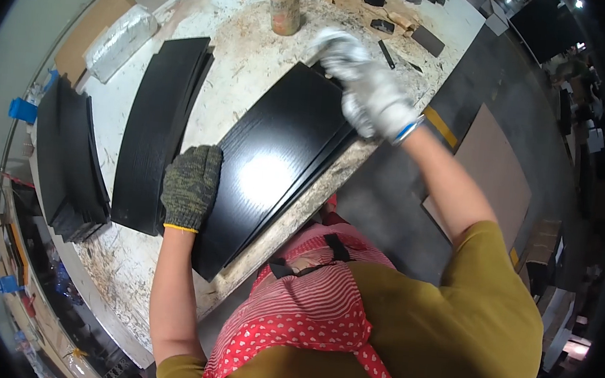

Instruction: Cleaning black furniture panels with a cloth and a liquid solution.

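Observation:
My left hand (192, 188), in a dark green knit glove with a yellow cuff, grips the left edge of a glossy black panel (291, 112). Its fingertips are partly hidden. The panel has a wood-grain face and slightly curved edges, and it lies on top of other black panels along the table's near edge. Over its far right end is my right hand (385, 106), in a white glove with blue at the wrist. A white cloth (337, 52) appears bunched in that hand; motion blurs both, so single fingers cannot be made out.
Left of the panel lie two stacks, a middle black stack (155, 126) and a far-left black stack (69, 147). A plastic bottle (284, 4) and a clear-wrapped bundle (121, 42) sit farther back on the stained white table (214, 1). A brown board (487, 173) is at right.

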A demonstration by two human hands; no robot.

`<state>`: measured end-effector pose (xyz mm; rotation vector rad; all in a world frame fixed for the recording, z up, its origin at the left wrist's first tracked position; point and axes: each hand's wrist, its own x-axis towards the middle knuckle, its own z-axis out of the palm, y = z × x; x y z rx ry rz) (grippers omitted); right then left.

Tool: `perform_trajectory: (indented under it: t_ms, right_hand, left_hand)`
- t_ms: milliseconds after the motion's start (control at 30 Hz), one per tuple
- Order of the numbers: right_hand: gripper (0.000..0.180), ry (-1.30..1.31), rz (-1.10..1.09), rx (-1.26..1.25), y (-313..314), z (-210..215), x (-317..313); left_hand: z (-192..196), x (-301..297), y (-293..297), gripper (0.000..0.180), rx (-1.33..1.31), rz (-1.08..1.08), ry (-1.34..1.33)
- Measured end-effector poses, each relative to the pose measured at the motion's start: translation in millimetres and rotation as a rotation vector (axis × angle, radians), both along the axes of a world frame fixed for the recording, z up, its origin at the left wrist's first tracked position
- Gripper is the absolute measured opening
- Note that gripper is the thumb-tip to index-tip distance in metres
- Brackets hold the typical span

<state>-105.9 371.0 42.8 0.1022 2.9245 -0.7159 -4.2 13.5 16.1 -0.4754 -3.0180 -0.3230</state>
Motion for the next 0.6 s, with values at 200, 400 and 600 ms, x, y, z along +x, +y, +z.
perform_trajectory:
  t_ms: [200, 400, 600]
  right_hand:
    - [0.03, -0.12, -0.355, -1.463, 202.3, -11.8, -3.6]
    - [0.045, 0.423, 0.091, -0.07, 208.6, 28.6, -6.2]
    - [0.032, 0.537, 0.183, -0.415, 164.6, 85.8, -46.9]
  left_hand:
    - [8.1, -0.4, 8.4, 0.026, 0.193, 0.072, 0.081]
    - [23.4, -37.1, 20.6, 0.03, 0.737, 0.111, 0.199]
    - [73.1, -80.0, 140.5, 0.025, 1.022, 0.179, 0.005]
